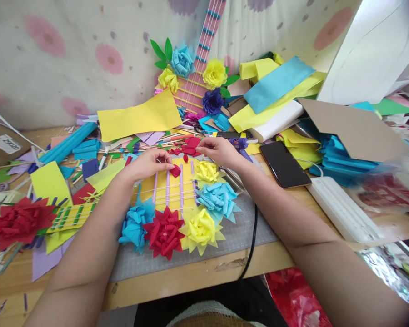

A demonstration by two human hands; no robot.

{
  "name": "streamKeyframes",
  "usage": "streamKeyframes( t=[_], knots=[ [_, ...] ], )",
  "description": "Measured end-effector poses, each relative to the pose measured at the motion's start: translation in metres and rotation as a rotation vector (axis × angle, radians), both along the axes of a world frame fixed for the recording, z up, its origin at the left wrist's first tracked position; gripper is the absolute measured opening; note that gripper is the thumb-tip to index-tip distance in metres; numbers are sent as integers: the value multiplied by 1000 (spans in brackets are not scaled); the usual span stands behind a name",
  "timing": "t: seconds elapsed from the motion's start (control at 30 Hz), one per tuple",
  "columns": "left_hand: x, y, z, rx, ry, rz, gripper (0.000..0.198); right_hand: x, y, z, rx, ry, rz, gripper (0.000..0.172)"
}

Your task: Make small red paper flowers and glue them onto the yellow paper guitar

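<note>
My left hand is closed in a pinch, with a red paper petal at its fingertips. Beneath lies a yellow paper guitar body with purple strips and white strings across it. Blue, red and yellow paper flowers edge its lower and right sides. My right hand has its fingers pressed together beside a heap of red paper pieces; what they hold, if anything, is too small to make out. Between the hands a small red petal shows near the guitar body's upper edge.
A grey cutting mat is under the work. Behind stand a pink paper guitar with flowers and a purple glue gun. On the right are a phone and a white power strip. A red flower lies left.
</note>
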State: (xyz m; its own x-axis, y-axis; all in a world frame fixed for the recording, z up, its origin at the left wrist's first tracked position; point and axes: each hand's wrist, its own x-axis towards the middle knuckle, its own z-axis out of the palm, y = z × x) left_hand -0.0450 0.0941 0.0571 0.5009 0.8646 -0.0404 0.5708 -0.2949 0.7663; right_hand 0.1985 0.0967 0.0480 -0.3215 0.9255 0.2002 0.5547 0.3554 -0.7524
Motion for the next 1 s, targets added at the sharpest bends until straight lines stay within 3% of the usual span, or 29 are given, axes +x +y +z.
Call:
streamKeyframes(
  t=[0.3, 0.63, 0.8, 0.9, 1.0],
  knots=[
    [0, -2, 6, -114, -29, 1, 33, -5, -5, 3, 15, 25, 57, 29],
    [-1, -1, 2, -95, -58, 24, 37, -4, -3, -2, 19, 47, 78, 27],
    [0, -3, 3, -93, -104, 57, 38, -6, -6, 10, 18, 45, 124, 21],
    [1, -4, 5, -76, -106, 43, 38, -18, -12, 23, 12, -124, 207, 16],
    [1, -5, 7, -71, -100, 22, 35, -36, -17, 34, 9, -434, 172, 18]
  ],
)
